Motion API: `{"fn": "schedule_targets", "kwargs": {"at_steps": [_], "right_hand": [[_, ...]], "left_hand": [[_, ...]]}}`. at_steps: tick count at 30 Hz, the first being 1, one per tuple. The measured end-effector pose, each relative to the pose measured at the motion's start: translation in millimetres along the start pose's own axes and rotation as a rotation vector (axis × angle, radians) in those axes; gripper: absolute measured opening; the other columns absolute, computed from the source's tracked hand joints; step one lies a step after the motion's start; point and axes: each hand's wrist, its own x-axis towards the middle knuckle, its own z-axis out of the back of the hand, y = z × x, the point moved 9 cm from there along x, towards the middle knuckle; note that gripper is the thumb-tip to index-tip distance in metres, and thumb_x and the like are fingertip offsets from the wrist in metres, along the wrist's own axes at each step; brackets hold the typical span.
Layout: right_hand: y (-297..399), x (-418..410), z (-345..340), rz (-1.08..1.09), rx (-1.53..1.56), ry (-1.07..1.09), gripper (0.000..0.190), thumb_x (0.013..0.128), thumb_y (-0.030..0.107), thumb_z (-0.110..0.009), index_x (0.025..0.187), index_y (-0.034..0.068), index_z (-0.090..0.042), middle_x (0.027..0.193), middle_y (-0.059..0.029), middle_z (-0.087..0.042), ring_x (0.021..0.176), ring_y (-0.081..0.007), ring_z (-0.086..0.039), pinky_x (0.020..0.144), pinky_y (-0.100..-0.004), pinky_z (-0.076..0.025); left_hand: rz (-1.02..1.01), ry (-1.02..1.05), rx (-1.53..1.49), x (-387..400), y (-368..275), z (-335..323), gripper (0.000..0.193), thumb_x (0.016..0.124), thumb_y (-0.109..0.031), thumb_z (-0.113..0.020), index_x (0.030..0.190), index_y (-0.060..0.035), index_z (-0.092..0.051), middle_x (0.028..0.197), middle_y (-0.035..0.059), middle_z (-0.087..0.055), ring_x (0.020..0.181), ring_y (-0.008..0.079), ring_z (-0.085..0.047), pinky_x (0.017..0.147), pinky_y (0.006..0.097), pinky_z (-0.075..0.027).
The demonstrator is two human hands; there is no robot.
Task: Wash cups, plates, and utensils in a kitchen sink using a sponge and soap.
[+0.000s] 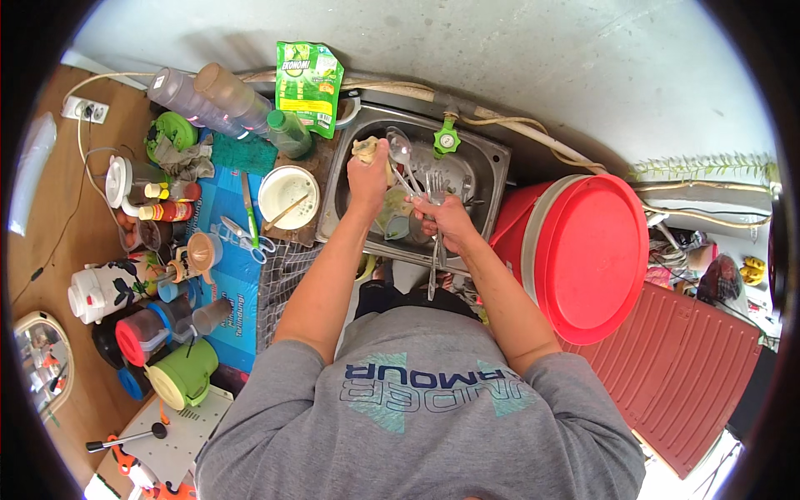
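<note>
My left hand (369,179) grips a yellowish, worn sponge (364,147) over the left side of a stainless steel sink (500,167). In my right hand (445,220) is a bunch of metal cutlery, with a fork (434,181) pointing up and handles sticking out below toward my body. A spoon (400,149) slants from beside the sponge down to my right fingers. Below my hands the basin holds dishes, among them a greenish one (394,209), partly hidden. A green-handled tap (446,139) is at the sink's back edge.
Left of the sink stand a white tub (289,187) of sudsy liquid with a stick in it, a green bottle (289,134) and a green refill pouch (309,87). A knife (249,203) and scissors (247,237) lie farther left. A large red lidded bucket (594,250) borders the right side.
</note>
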Motion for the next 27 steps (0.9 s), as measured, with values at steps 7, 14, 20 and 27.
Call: {"fn": "schedule_targets", "kwargs": {"at_steps": [7, 14, 20, 27], "right_hand": [[14, -2, 29, 0.043, 0.042, -0.106, 0.024, 0.095, 0.021, -0.062, 0.102, 0.0, -0.068, 0.067, 0.0039, -0.05, 0.05, -0.0047, -0.035, 0.046, -0.0224, -0.027], [33, 2, 3, 0.144, -0.052, -0.13, 0.028, 0.095, 0.024, -0.064, 0.1, -0.003, -0.066, 0.064, 0.0043, -0.049, 0.049, -0.0036, -0.035, 0.045, -0.0224, -0.027], [34, -2, 23, 0.164, 0.054, -0.245, 0.026, 0.094, 0.024, -0.066, 0.098, -0.002, -0.067, 0.063, 0.0052, -0.047, 0.05, -0.0033, -0.036, 0.045, -0.0218, -0.027], [42, -5, 2, 0.227, -0.084, -0.17, 0.025, 0.093, 0.022, -0.066, 0.098, -0.003, -0.069, 0.063, 0.0064, -0.046, 0.051, -0.0038, -0.034, 0.046, -0.0216, -0.026]], "left_hand": [[-0.358, 0.25, 0.471, -8, -44, -30, 0.017, 0.091, -0.017, -0.066, 0.088, -0.0009, -0.065, 0.077, 0.0057, -0.067, 0.066, 0.0136, -0.06, 0.062, 0.0317, -0.048], [0.024, -0.212, -0.307, 8, -6, -19, 0.02, 0.092, -0.017, -0.067, 0.101, 0.0001, -0.065, 0.092, 0.0062, -0.069, 0.076, 0.015, -0.064, 0.065, 0.0317, -0.049], [-0.458, 0.132, 0.563, 0, -81, -26, 0.029, 0.088, -0.017, -0.07, 0.104, 0.004, -0.058, 0.092, 0.0156, -0.068, 0.081, 0.0229, -0.066, 0.071, 0.0337, -0.05], [-0.242, 0.038, 0.139, -1, -55, -25, 0.031, 0.084, -0.019, -0.075, 0.099, 0.0041, -0.062, 0.089, 0.0077, -0.069, 0.076, 0.0121, -0.059, 0.069, 0.0315, -0.048]]}}
